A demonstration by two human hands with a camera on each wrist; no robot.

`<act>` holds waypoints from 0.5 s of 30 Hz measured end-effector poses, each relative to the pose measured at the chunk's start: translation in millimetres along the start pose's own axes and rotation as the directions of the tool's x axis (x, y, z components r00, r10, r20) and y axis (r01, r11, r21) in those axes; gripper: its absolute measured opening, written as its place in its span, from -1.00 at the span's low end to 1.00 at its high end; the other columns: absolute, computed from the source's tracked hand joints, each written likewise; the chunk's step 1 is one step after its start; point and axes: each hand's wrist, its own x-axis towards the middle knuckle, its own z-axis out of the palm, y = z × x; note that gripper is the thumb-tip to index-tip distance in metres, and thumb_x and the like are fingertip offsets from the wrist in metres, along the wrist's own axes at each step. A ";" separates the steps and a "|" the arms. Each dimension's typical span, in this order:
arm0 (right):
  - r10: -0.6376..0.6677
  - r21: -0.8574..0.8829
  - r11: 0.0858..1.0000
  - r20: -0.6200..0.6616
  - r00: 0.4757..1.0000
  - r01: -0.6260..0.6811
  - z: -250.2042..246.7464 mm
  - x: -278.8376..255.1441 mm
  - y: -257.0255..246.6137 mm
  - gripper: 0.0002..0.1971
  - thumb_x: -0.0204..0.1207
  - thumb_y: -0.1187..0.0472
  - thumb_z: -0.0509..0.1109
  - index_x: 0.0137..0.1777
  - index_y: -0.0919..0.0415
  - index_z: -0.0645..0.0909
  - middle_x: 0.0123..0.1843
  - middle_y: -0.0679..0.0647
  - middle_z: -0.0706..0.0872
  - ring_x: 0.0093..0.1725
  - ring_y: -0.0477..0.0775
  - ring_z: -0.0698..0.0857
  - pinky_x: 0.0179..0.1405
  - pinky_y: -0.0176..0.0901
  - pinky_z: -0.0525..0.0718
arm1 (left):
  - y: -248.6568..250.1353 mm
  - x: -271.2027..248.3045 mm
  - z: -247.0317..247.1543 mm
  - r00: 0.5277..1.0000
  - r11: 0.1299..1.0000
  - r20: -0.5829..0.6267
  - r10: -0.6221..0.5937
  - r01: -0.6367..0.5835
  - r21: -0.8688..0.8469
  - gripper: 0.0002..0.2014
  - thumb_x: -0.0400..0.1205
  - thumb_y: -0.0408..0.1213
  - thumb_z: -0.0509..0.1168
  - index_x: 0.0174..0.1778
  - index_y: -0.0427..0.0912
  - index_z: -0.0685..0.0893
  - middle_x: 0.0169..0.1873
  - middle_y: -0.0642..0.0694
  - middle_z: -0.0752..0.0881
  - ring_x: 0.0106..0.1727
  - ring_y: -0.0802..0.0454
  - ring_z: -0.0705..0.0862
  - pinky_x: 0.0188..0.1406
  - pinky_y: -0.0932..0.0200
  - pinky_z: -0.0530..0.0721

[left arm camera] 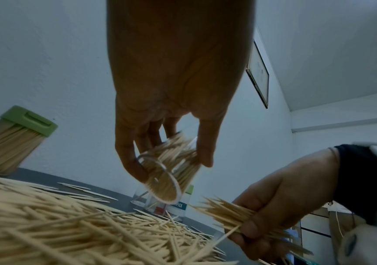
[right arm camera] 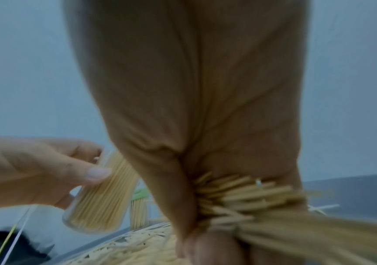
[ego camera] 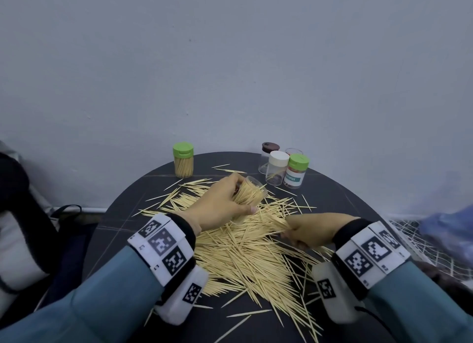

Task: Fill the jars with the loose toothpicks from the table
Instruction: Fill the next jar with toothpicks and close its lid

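Holding nearly full clear jar [ego camera: 249, 193] tilted in my left hand [ego camera: 220, 204]; right hand [ego camera: 312, 231] grips toothpick bundle [ego camera: 275, 225]. Green-lidded jar [ego camera: 183, 161] packed; big pile [ego camera: 245, 255] on table [ego camera: 128, 227], other jars [ego camera: 276, 167] mostly unfilled.

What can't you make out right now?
- Open jar, head view: the left hand hides its base.
- Bundle of toothpicks, right wrist view: blurred, count unreadable.
- Rearmost jar, head view: mostly hidden behind the white-lidded jar.
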 end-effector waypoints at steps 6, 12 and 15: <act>-0.075 0.327 0.940 -0.083 0.994 0.098 -5.7 0.6 7.9 -0.70 0.71 0.27 0.07 -0.29 0.16 0.38 -0.42 0.00 0.44 -0.43 -0.10 0.42 -0.38 -0.38 0.49 | -1.7 1.5 0.0 0.999 0.998 -0.018 -0.032 0.032 -0.048 -0.59 0.59 -0.27 0.38 0.25 -0.09 0.33 -0.04 -0.03 0.64 -0.05 0.08 0.63 -0.10 0.25 0.60; -0.205 0.658 0.682 -0.247 0.947 0.320 -7.2 11.4 10.6 -0.76 0.72 0.23 0.09 -0.21 0.20 0.38 -0.45 -0.08 0.52 -0.46 -0.15 0.50 -0.27 -0.27 0.53 | -1.2 0.8 1.3 1.000 0.997 -0.004 -0.010 0.010 -0.081 -0.58 0.58 -0.28 0.39 0.26 -0.13 0.35 -0.05 -0.03 0.64 -0.07 0.09 0.63 -0.06 0.21 0.61; -0.240 0.763 0.485 -0.354 0.904 0.427 -10.2 11.3 7.1 -0.78 0.72 0.28 0.05 -0.19 0.21 0.37 -0.42 -0.03 0.47 -0.46 -0.13 0.47 -0.36 -0.35 0.50 | -1.2 0.6 1.0 1.000 0.997 -0.002 -0.002 0.002 -0.073 -0.57 0.57 -0.28 0.41 0.26 -0.12 0.36 -0.01 -0.04 0.66 -0.02 0.06 0.65 0.01 0.17 0.63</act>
